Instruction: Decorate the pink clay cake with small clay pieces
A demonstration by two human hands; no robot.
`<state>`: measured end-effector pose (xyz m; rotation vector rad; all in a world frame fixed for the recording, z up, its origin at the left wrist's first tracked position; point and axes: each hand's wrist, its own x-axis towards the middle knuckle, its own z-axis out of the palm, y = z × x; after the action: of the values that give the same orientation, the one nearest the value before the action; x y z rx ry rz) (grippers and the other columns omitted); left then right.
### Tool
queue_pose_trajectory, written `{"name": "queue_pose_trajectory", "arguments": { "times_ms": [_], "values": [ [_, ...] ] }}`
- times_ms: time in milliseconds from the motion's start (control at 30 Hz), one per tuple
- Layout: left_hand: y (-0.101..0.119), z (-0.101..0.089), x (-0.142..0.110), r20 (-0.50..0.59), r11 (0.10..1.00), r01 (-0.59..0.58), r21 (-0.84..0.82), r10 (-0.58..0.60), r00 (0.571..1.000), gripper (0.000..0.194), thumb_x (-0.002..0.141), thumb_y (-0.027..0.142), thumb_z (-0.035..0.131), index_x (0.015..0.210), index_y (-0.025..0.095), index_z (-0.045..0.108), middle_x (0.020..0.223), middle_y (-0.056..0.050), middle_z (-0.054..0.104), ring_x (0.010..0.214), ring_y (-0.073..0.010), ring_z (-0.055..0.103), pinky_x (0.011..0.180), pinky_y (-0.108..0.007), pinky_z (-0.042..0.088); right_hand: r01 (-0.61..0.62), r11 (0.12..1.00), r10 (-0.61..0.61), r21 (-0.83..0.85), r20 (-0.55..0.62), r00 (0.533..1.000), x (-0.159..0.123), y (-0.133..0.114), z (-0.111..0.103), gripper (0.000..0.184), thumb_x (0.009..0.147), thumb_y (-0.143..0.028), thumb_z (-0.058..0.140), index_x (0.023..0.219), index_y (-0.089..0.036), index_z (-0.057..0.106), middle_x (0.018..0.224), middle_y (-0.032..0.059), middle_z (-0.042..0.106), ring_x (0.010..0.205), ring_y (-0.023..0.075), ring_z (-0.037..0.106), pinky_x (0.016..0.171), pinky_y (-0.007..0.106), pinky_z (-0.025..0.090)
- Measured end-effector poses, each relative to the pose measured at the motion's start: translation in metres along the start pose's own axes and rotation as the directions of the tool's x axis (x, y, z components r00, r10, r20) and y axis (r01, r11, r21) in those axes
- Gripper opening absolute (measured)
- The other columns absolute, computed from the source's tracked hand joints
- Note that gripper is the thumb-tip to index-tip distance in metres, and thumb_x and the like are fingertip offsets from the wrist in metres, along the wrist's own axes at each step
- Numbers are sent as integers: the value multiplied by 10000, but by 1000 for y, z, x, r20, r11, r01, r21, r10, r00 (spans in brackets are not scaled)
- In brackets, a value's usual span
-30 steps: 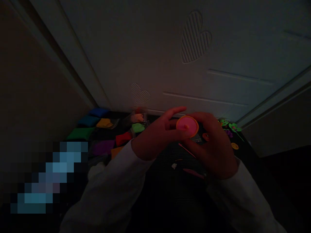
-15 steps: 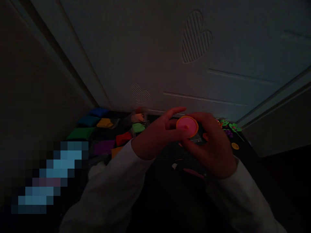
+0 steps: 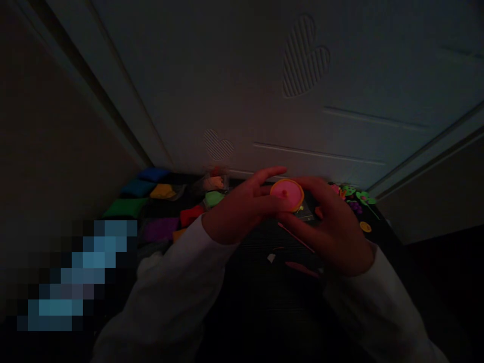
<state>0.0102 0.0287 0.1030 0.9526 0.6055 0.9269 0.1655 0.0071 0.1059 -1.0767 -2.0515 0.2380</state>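
Observation:
A round pink clay disc (image 3: 290, 191) with an orange rim and a small darker spot in its middle is held up between both hands. My left hand (image 3: 244, 209) grips its left and near edge, thumb over the front, index finger stretched out above. On the other side my right hand (image 3: 330, 227) curves round it, with fingertips at the top edge and the thumb near the bottom. Below the hands a thin pink stick (image 3: 297, 237) and a pink clay knife (image 3: 301, 269) lie on the dark table. The light is dim.
Clay packs lie at the left, among them green (image 3: 126, 207), purple (image 3: 162, 229), red (image 3: 191, 215) and yellow (image 3: 162, 191). At the right are green flower shapes (image 3: 365, 197) and a yellow disc (image 3: 365, 227). A pale scrap (image 3: 271, 258) lies mid-table. A white panel (image 3: 242, 91) rises behind.
Both hands have shifted the disc slightly left, and it has tilted a little. More of the thin pink stick now shows below the right hand.

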Motion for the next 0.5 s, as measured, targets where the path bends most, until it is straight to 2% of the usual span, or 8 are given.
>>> {"name": "queue_pose_trajectory", "arguments": {
  "times_ms": [133, 333, 500],
  "values": [
    [0, -3, 0, 26, 1000, 25, -17, -24, 999, 657, 620, 110, 670, 1216, 196, 406, 797, -14, 603, 785, -154, 579, 704, -286, 418, -41, 994, 32, 99, 95, 995, 0, 2, -7, 375, 729, -274, 628, 1083, -206, 526, 1064, 47, 595, 966, 178, 550, 832, 343, 442],
    [2, -2, -1, 35, 999, 46, 2, -46, 998, 665, 621, 99, 657, 1226, 192, 396, 820, -20, 598, 788, -154, 580, 691, -278, 423, -116, 975, 86, 190, 159, 984, -1, 2, -10, 420, 728, -289, 632, 1124, -215, 512, 1095, 49, 587, 991, 180, 551, 854, 349, 446],
    [3, -2, -1, 48, 998, 58, 26, -60, 997, 649, 637, 101, 648, 1230, 193, 401, 845, -30, 604, 784, -155, 585, 692, -281, 429, -119, 971, 83, 206, 178, 981, 0, 2, -11, 399, 712, -272, 653, 1092, -206, 550, 1077, 43, 595, 992, 169, 552, 870, 334, 440]
  ]
}}
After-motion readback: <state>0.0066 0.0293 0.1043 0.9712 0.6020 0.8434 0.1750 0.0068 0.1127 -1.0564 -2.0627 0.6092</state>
